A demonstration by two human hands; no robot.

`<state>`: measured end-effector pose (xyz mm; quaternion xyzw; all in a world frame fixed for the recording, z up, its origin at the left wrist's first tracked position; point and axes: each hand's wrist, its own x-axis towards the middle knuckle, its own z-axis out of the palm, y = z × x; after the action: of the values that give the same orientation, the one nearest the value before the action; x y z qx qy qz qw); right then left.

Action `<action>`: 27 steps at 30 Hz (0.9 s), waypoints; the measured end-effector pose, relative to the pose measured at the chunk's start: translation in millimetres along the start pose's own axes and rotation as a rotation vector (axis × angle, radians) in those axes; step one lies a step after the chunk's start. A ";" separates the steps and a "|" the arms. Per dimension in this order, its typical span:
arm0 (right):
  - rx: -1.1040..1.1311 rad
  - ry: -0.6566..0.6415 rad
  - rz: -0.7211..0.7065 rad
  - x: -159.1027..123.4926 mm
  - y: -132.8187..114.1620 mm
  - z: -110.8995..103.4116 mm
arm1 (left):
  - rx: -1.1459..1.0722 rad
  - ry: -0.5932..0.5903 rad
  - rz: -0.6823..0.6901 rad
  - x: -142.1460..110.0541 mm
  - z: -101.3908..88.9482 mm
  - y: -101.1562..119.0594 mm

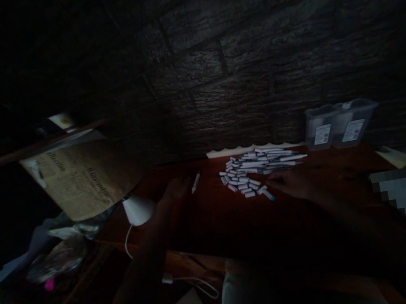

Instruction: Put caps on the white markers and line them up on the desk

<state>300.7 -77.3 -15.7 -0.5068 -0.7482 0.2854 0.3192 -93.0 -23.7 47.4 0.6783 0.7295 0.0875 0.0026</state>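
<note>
"ffection" is printed on the left lampshade (86, 179); labels (321, 135), far right, cannot be read. Markers (292, 158) and caps (249, 194) are heaped on the tabletop (215, 222) beside the right hand (289, 181), a lone marker (195, 182) beside the left hand (178, 189); either grip's opening or hold cannot be told.

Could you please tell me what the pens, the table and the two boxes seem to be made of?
Pens: probably plastic, white and smooth; their straight, even barrels suggest it.
Table: likely wood, reddish brown, perhaps varnished; the dim light hides most of the grain.
Boxes: apparently stiff plastic, translucent; their walls look see-through, though glass is not ruled out.
</note>
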 end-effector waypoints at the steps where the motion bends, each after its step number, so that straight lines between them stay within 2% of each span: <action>1: -0.004 -0.003 -0.002 0.1 0.1 -0.3 | -0.015 -0.028 0.041 0.9 2.4 5.5; 4: -0.028 -0.021 -0.007 0.9 1.3 -0.7 | -0.043 -0.107 0.148 3.1 11.9 18.2; 7: -0.039 -0.031 -0.012 1.5 1.6 -0.9 | -0.021 -0.124 0.190 1.2 19.6 23.1; 11: -0.039 -0.026 -0.034 0.8 -0.9 -1.6 | 0.063 -0.073 0.168 -6.6 19.5 19.7; 16: -0.055 -0.056 -0.042 0.1 -2.3 -1.8 | 0.084 -0.087 0.085 -10.9 17.4 18.7; 22: -0.035 -0.030 -0.025 0.0 1.1 0.0 | 0.045 -0.058 0.075 2.6 30.3 46.0; 27: -0.029 -0.009 -0.029 -0.5 0.9 -0.6 | 0.008 -0.044 0.120 18.7 41.7 68.0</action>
<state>301.8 -77.4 -16.1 -0.4991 -0.7609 0.2722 0.3127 -22.2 4.4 17.4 0.7227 0.6876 0.0698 0.0107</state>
